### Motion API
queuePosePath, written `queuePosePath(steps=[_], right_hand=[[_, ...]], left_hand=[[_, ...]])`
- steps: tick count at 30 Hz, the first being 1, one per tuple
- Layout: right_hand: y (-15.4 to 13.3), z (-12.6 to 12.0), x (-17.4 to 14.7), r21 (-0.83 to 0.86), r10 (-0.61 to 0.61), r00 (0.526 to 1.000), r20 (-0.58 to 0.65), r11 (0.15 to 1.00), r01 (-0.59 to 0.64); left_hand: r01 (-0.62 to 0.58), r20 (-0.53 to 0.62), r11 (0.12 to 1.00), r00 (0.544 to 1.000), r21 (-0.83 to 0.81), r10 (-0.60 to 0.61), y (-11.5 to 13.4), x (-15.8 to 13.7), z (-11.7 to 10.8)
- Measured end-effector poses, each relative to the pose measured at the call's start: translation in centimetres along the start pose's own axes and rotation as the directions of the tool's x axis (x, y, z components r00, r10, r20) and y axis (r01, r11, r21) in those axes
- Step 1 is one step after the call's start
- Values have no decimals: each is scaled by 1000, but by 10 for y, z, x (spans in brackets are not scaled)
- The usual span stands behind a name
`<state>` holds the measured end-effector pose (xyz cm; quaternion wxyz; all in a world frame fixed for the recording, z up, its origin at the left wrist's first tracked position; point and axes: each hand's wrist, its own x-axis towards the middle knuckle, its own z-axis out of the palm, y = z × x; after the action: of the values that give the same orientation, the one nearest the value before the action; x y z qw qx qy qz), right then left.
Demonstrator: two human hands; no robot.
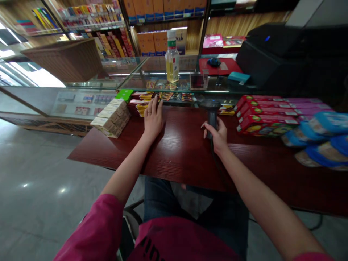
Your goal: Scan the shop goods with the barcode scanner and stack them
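My right hand (219, 135) is wrapped round the handle of a black barcode scanner (212, 117); its head points away from me and its cable trails down over the counter edge. My left hand (153, 117) reaches to the back of the dark red wooden counter (176, 152), fingers stretched out. Its fingertips are beside the stacked yellow and dark red packets (141, 108); whether they touch is unclear. Left of those packets stand rows of small beige cartons (112, 116) and a bright green box (124, 95).
A bottle of yellow drink (172, 59) stands on the glass display case (152, 69). At the right lie red boxes (266, 119), purple boxes (312, 105) and blue-lidded tubs (331, 123). Behind are a black monitor (272, 61), a mouse (214, 62) and a wicker basket (65, 59).
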<state>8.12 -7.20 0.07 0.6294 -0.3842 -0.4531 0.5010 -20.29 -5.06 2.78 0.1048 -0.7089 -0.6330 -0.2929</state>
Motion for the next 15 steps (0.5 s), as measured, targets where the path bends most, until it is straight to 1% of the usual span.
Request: queuePosePath(steps=[2,4,7,9,10,12,15], right_hand=[[-6,-26,5,-37,-19,999,-45,999,17],[-11,-45,8,-60,-14,998,-61,998,11],[-13,-58,12,-38,15,997,-72,999,-18],[-12,-59,14,-2,22,995,-102,1000,-22],[-10,-58,16,6,25,994,-108,1000,-25],[-5,-57,20,16,30,994,-107,999,-29],[1,-56,27,15,34,996,-79,999,-33]], left_hand=[[-111,100,993,988,-50,115,37,10,18],[-197,187,972,958,-131,219,77,22,43],[-254,253,936,915,-246,314,132,43,84],[-268,272,922,899,-281,344,159,57,108],[-269,279,919,895,-288,349,169,63,117],[-263,286,918,893,-297,349,181,72,131],[-276,266,905,891,-324,367,183,78,138]])
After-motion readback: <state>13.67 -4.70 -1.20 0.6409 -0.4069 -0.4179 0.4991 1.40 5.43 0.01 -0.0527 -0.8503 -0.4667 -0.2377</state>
